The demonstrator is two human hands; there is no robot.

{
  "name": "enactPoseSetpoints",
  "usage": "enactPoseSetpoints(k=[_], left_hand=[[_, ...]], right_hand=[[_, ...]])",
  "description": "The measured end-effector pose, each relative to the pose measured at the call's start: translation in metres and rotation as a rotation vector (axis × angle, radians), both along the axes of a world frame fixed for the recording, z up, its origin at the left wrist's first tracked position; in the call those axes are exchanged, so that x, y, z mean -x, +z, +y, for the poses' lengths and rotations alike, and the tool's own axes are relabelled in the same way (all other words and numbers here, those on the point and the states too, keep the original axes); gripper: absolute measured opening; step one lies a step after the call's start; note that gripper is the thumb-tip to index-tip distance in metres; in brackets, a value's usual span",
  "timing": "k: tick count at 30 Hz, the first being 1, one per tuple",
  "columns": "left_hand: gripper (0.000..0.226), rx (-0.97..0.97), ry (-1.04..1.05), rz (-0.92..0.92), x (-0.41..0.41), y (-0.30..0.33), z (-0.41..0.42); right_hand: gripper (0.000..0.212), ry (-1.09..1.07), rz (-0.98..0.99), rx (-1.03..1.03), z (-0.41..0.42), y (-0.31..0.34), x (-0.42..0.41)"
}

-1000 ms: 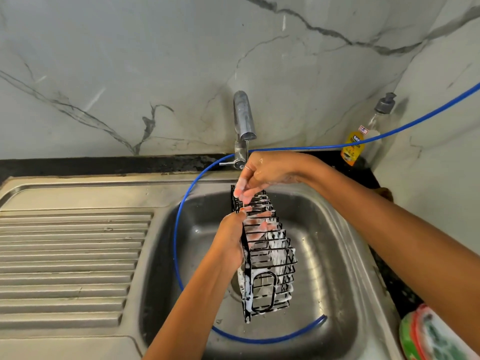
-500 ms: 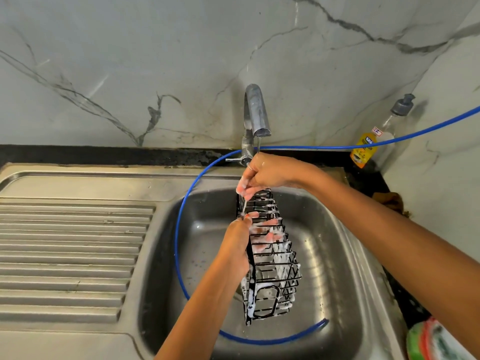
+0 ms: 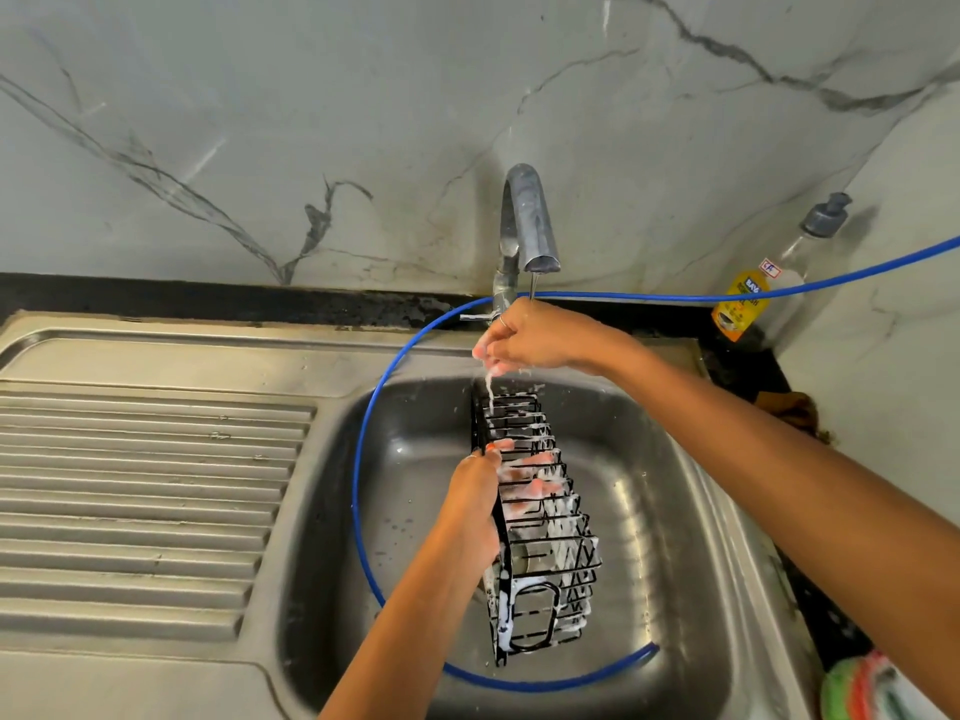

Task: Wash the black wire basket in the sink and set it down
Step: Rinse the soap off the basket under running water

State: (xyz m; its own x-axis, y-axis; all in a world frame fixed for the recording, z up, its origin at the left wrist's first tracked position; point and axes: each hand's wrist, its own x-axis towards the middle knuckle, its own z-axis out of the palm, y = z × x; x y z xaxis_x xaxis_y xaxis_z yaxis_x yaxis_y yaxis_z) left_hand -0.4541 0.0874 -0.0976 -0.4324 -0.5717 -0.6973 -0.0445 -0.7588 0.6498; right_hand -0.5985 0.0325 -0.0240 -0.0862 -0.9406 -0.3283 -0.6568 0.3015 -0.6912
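The black wire basket (image 3: 569,550) hangs on end over the steel sink (image 3: 691,511), streaked with white foam. My left hand (image 3: 475,506) grips its left side about halfway up, with the fingers pushed in between the wires. Just above the basket's upper end, my right hand (image 3: 530,337) sits under the tap (image 3: 527,220). A thin stream of water lands on it. Its foamy fingers are bunched and point down, a little clear of the wires. Water and suds drip from them onto the basket.
A blue hose (image 3: 363,459) loops from the right through the basin, around the basket. The ribbed drainboard (image 3: 140,485) lies to the left. A soap pump bottle (image 3: 748,298) stands at the back right, and a green and red scrubber (image 3: 862,688) lies at the lower right corner.
My right hand has let go of the basket's upper end and lifted into the tap's stream. The left hand keeps its grip on the basket.
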Motion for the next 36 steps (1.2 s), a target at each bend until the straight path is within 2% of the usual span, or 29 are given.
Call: enactPoseSetpoints(k=[5, 10, 23, 32, 34, 36], left_hand=[[0.031, 0.011, -0.007, -0.015, -0.004, -0.007, -0.001], [0.032, 0.001, 0.009, -0.027, -0.006, -0.008, -0.005], [0.030, -0.032, -0.017, -0.006, -0.009, -0.016, -0.007], [0.032, 0.068, -0.017, -0.059, -0.017, -0.035, 0.000], [0.032, 0.104, -0.027, -0.061, -0.018, -0.038, 0.002], [0.030, 0.138, -0.041, -0.074, -0.018, -0.042, 0.005]], right_hand=[[0.019, -0.014, -0.080, -0.059, -0.007, -0.003, -0.006], [0.032, -0.004, -0.087, -0.108, -0.010, -0.001, -0.013], [0.030, 0.013, 0.069, -0.137, -0.015, -0.010, -0.013], [0.030, 0.054, 0.203, -0.179, -0.013, -0.021, -0.010], [0.036, 0.096, 0.195, -0.313, -0.013, -0.018, -0.012], [0.045, 0.200, 0.172, -0.552, -0.012, -0.014, -0.014]])
